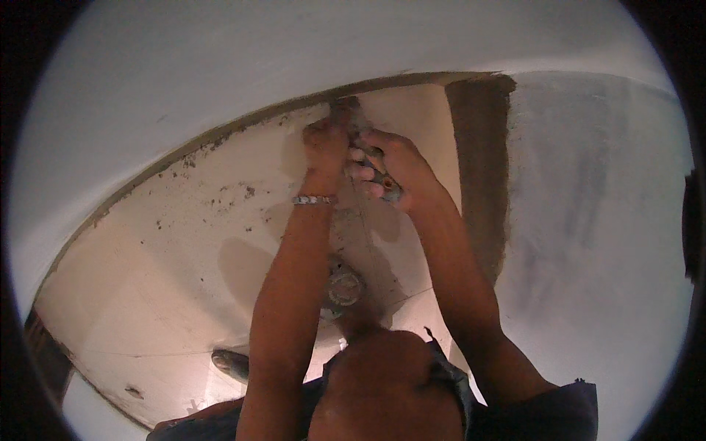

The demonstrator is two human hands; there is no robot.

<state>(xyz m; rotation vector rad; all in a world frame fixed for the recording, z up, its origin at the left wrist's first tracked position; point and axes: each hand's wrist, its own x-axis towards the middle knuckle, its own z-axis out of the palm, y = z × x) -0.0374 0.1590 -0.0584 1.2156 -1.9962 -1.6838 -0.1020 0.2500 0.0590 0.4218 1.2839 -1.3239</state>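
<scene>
Dim, warm-toned fisheye view with soft focus and a black rim.

The light is low and yellowish, brightest on the pale floor tiles [184,242] at centre-left, while the grey wall [588,220] on the right looks flat and cool. Soft shadows of the arms fall on the tiles below the left hand [326,147] and right hand [397,165]. Straight edges bend strongly toward the rim. The whole picture is slightly blurred and grainy, and the knee [390,382] near the lens is out of focus. No harsh glare shows.
</scene>
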